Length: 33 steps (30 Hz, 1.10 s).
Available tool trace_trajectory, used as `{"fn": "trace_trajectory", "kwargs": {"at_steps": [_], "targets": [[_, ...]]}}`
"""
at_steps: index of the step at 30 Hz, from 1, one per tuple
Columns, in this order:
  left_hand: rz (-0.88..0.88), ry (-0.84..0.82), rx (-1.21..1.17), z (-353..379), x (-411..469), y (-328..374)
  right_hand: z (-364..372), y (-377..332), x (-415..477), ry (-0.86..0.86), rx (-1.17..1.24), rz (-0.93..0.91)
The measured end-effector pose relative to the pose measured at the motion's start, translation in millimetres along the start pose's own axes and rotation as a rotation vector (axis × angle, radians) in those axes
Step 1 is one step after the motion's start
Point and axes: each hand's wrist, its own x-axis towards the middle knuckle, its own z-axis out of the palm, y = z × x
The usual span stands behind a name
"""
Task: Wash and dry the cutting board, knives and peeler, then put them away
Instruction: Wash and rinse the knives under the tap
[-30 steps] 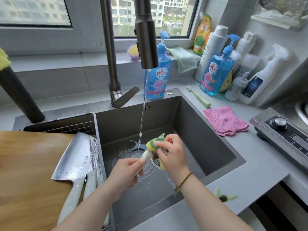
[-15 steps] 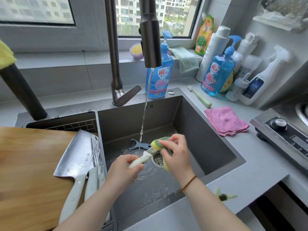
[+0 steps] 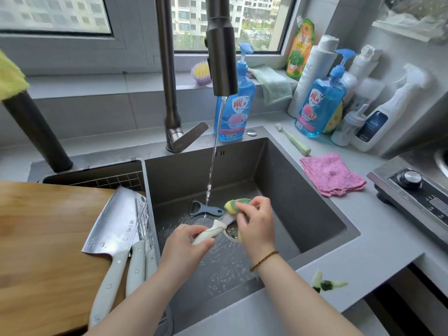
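Knife (image 3: 213, 232) sits over the drain of the sink (image 3: 303, 190). The left hand (image 3: 186, 248) grips its white handle. Its long axis runs up and right into the sponge (image 3: 234, 206), which the right hand (image 3: 257, 226) pinches round the blade. The peeler (image 3: 206, 209) lies just beyond, toward the back wall, and there is open room toward the sink's right wall.

The worktop (image 3: 388, 241) is running round the sink (image 3: 303, 190). A pink cloth (image 3: 332, 174) is lying beyond and right of the right hand (image 3: 258, 229), a green toothbrush (image 3: 293, 139) just past the cloth. A vegetable scrap (image 3: 327, 284) is sitting right of the right forearm. A wooden cutting board (image 3: 43, 238) is lying left of the left hand (image 3: 184, 243).
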Motion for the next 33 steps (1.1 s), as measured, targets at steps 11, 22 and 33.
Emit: {"fn": "trace_trajectory", "kwargs": {"at_steps": [11, 22, 33], "targets": [[-0.136, -0.145, -0.259, -8, -2, -2, -15, 1, 7, -0.076, 0.141, 0.108], [-0.042, -0.119, -0.157, -10, -13, -4, -91, 2, -28, -0.245, 0.616, 0.728], [-0.069, -0.138, -0.145, -4, -30, -5, -104, 20, -75, -0.311, 0.174, 0.69]]}}
